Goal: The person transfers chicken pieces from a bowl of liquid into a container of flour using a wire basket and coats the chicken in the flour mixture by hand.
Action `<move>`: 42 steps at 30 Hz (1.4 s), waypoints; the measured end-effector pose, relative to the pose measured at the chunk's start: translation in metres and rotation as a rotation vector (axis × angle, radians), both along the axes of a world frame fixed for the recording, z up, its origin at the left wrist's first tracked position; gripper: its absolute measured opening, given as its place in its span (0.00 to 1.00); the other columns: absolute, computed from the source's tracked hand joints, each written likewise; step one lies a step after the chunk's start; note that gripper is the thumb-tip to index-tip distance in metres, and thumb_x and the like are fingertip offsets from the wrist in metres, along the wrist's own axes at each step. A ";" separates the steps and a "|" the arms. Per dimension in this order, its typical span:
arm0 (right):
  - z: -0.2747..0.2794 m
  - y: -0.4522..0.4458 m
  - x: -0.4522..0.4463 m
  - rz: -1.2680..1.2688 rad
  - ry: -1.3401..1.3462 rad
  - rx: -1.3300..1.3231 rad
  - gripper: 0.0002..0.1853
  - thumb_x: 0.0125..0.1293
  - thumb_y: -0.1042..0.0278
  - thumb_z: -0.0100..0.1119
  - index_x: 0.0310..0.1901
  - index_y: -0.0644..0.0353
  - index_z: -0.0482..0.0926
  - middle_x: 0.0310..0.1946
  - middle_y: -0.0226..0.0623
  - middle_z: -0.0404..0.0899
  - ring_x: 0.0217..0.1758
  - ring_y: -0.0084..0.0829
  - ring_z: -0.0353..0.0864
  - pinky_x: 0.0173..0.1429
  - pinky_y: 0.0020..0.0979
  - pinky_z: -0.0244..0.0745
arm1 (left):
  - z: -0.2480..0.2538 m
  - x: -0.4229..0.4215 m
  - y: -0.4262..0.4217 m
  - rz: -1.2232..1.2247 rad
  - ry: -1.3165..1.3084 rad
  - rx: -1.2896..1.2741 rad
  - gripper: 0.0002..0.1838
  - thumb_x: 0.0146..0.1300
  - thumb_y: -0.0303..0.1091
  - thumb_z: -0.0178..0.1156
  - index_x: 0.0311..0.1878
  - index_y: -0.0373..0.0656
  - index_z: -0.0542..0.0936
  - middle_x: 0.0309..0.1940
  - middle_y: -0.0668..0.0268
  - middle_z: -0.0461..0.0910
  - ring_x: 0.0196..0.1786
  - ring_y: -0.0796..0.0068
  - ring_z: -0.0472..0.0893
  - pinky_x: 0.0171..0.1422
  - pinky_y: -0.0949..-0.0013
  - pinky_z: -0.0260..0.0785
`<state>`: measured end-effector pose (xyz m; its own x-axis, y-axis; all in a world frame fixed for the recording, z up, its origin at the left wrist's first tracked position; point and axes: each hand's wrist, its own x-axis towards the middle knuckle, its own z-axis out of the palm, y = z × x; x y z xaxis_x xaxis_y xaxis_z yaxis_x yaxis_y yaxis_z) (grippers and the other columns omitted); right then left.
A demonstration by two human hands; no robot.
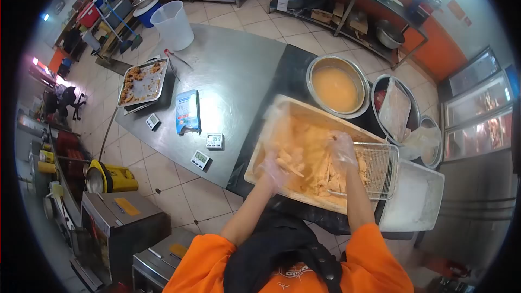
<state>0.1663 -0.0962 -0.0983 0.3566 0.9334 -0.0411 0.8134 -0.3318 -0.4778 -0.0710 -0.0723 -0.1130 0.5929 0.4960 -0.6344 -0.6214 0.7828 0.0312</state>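
My left hand, in a clear plastic glove, is at the near left side of a large cream tub. Orange-tinted flour covers the tub's floor. A flour-coated strip of meat sticks out from the fingers of that hand, which are partly blurred. My right hand, gloved the same way, is over the tub's middle right, beside the wire basket; its fingers are too unclear to read. Several coated strips lie in the flour between the hands. The basket rests across the tub's right end.
Behind the tub stand a bowl of orange batter and a metal bowl with a plastic bag. At right is a white bin. The steel table holds timers, a blue packet, a food tray and a jug.
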 end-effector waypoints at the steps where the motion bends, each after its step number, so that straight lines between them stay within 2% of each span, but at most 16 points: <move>1: -0.004 -0.003 0.006 -0.053 0.039 0.019 0.14 0.55 0.67 0.60 0.43 0.61 0.83 0.38 0.48 0.82 0.44 0.47 0.81 0.47 0.40 0.75 | 0.004 0.005 0.002 -0.044 0.057 -0.044 0.29 0.69 0.60 0.43 0.61 0.46 0.70 0.56 0.50 0.75 0.54 0.51 0.77 0.59 0.44 0.67; 3: 0.008 -0.011 0.004 -0.118 0.077 0.031 0.14 0.57 0.68 0.58 0.44 0.62 0.82 0.37 0.50 0.82 0.44 0.48 0.81 0.49 0.41 0.74 | -0.012 0.011 -0.003 -0.069 0.004 -0.033 0.30 0.69 0.61 0.42 0.61 0.46 0.70 0.57 0.51 0.75 0.54 0.51 0.77 0.59 0.43 0.67; 8: 0.045 -0.019 -0.026 -0.149 0.735 -0.004 0.13 0.60 0.69 0.57 0.46 0.62 0.81 0.34 0.48 0.82 0.42 0.38 0.81 0.45 0.33 0.72 | -0.007 0.029 -0.005 -0.160 -0.026 -0.101 0.34 0.67 0.64 0.43 0.63 0.45 0.70 0.58 0.58 0.75 0.60 0.57 0.74 0.63 0.46 0.66; 12: 0.081 -0.009 -0.047 0.039 0.669 -0.079 0.13 0.62 0.66 0.55 0.44 0.63 0.80 0.33 0.49 0.82 0.39 0.41 0.81 0.43 0.37 0.72 | -0.026 0.030 -0.003 -0.137 -0.166 -0.043 0.33 0.69 0.61 0.41 0.61 0.44 0.72 0.57 0.57 0.76 0.60 0.55 0.74 0.66 0.46 0.65; 15: 0.080 0.029 -0.046 -0.057 0.240 -0.216 0.11 0.62 0.67 0.53 0.40 0.64 0.80 0.35 0.50 0.82 0.39 0.45 0.81 0.42 0.40 0.73 | -0.022 0.023 0.001 -0.074 -0.202 -0.035 0.31 0.69 0.59 0.41 0.61 0.44 0.73 0.57 0.57 0.76 0.59 0.55 0.75 0.66 0.47 0.66; 17: -0.002 0.054 -0.027 0.368 -0.031 -0.104 0.13 0.64 0.65 0.50 0.42 0.62 0.81 0.36 0.47 0.82 0.39 0.41 0.83 0.46 0.38 0.76 | -0.018 0.016 0.003 -0.050 -0.167 -0.076 0.30 0.69 0.58 0.42 0.60 0.44 0.74 0.57 0.57 0.76 0.59 0.55 0.76 0.65 0.47 0.66; 20: -0.094 0.075 -0.024 0.416 -0.242 -0.060 0.10 0.61 0.66 0.53 0.34 0.63 0.80 0.35 0.50 0.83 0.41 0.44 0.84 0.41 0.39 0.79 | -0.010 0.003 0.005 -0.040 -0.232 -0.062 0.29 0.71 0.55 0.41 0.60 0.42 0.72 0.58 0.52 0.75 0.57 0.51 0.77 0.62 0.46 0.68; 24: -0.052 0.075 -0.050 0.512 -0.554 -0.166 0.10 0.61 0.65 0.54 0.33 0.63 0.81 0.34 0.47 0.83 0.40 0.42 0.85 0.40 0.39 0.81 | 0.001 -0.007 0.011 -0.023 -0.043 -0.064 0.26 0.71 0.52 0.45 0.61 0.42 0.71 0.59 0.51 0.74 0.57 0.51 0.76 0.63 0.46 0.67; 27: -0.013 0.073 -0.050 0.396 -0.434 -0.353 0.11 0.60 0.67 0.54 0.37 0.64 0.83 0.39 0.49 0.83 0.44 0.43 0.84 0.44 0.38 0.80 | 0.000 -0.010 0.008 -0.029 -0.051 -0.083 0.26 0.69 0.51 0.49 0.62 0.42 0.70 0.59 0.51 0.74 0.58 0.51 0.75 0.64 0.46 0.66; 29: 0.059 0.062 -0.059 0.142 0.007 -0.314 0.14 0.61 0.66 0.55 0.43 0.64 0.83 0.42 0.50 0.83 0.46 0.41 0.84 0.47 0.35 0.79 | -0.003 -0.008 0.010 -0.031 -0.112 -0.066 0.27 0.69 0.52 0.51 0.63 0.43 0.69 0.59 0.52 0.74 0.58 0.51 0.75 0.64 0.46 0.66; 32: 0.073 0.031 -0.051 -0.023 0.464 -0.114 0.17 0.59 0.65 0.59 0.48 0.63 0.81 0.42 0.48 0.83 0.45 0.38 0.82 0.51 0.33 0.76 | -0.010 -0.002 0.007 -0.072 -0.166 -0.006 0.28 0.66 0.57 0.53 0.62 0.50 0.71 0.56 0.57 0.78 0.55 0.52 0.78 0.59 0.47 0.70; 35: 0.101 0.004 -0.071 -0.147 0.600 -0.063 0.20 0.57 0.65 0.62 0.51 0.63 0.79 0.42 0.42 0.84 0.44 0.34 0.82 0.52 0.34 0.75 | -0.008 0.004 0.008 -0.063 -0.213 -0.047 0.30 0.64 0.60 0.53 0.63 0.52 0.71 0.54 0.59 0.78 0.55 0.53 0.77 0.60 0.46 0.68; 36: 0.068 -0.010 -0.071 -0.175 1.067 0.052 0.22 0.56 0.67 0.63 0.53 0.62 0.78 0.44 0.42 0.84 0.46 0.35 0.82 0.53 0.36 0.75 | -0.013 0.007 0.008 -0.083 -0.120 -0.029 0.29 0.65 0.60 0.52 0.62 0.51 0.71 0.53 0.61 0.78 0.55 0.56 0.77 0.60 0.47 0.67; 37: 0.079 -0.017 -0.080 -0.192 1.064 0.064 0.22 0.56 0.67 0.63 0.53 0.62 0.78 0.44 0.42 0.84 0.46 0.35 0.82 0.53 0.36 0.75 | -0.016 0.009 0.006 -0.085 -0.063 0.001 0.29 0.65 0.61 0.51 0.60 0.51 0.72 0.52 0.63 0.78 0.54 0.58 0.77 0.58 0.48 0.68; 39: 0.099 -0.027 -0.096 0.053 0.349 -0.146 0.18 0.56 0.69 0.62 0.49 0.62 0.80 0.42 0.45 0.83 0.45 0.38 0.83 0.51 0.36 0.75 | -0.026 0.015 0.004 -0.107 -0.008 0.030 0.28 0.65 0.61 0.51 0.59 0.51 0.74 0.52 0.65 0.78 0.54 0.61 0.77 0.57 0.49 0.69; 42: 0.070 -0.035 -0.074 -0.059 0.419 -0.027 0.13 0.56 0.68 0.59 0.44 0.61 0.81 0.38 0.45 0.83 0.44 0.43 0.82 0.49 0.39 0.75 | -0.034 0.019 0.003 -0.058 -0.093 -0.118 0.27 0.67 0.59 0.49 0.59 0.49 0.74 0.53 0.63 0.78 0.54 0.59 0.77 0.55 0.51 0.71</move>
